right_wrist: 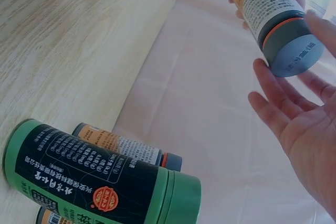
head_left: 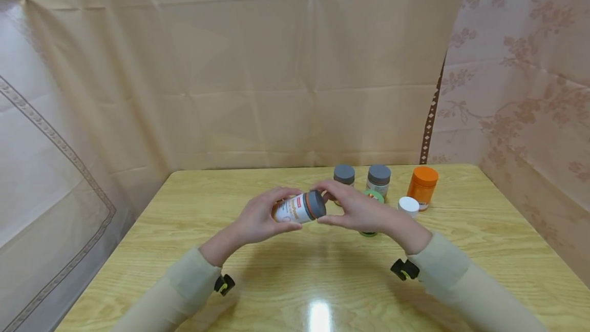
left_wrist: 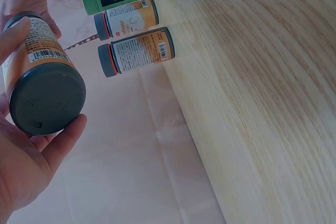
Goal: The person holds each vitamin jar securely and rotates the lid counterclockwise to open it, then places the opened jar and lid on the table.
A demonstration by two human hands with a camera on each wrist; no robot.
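1 bottle (head_left: 295, 210), grey cap (head_left: 316, 204): aloft between the hands, tilted, cap end toward the right hand. Left hand (head_left: 259, 218): fingers and thumb curled round the bottle's body, gripping. Right hand (head_left: 354, 210): thumb and fingers spread apart about the cap; contact I cannot tell. Beyond the right hand, on the table (head_left: 184, 219): 2 grey-capped bottles (head_left: 379, 177), 1 orange jar (head_left: 422, 188), 1 white-capped container (head_left: 408, 205), 1 green canister (right_wrist: 105, 174).
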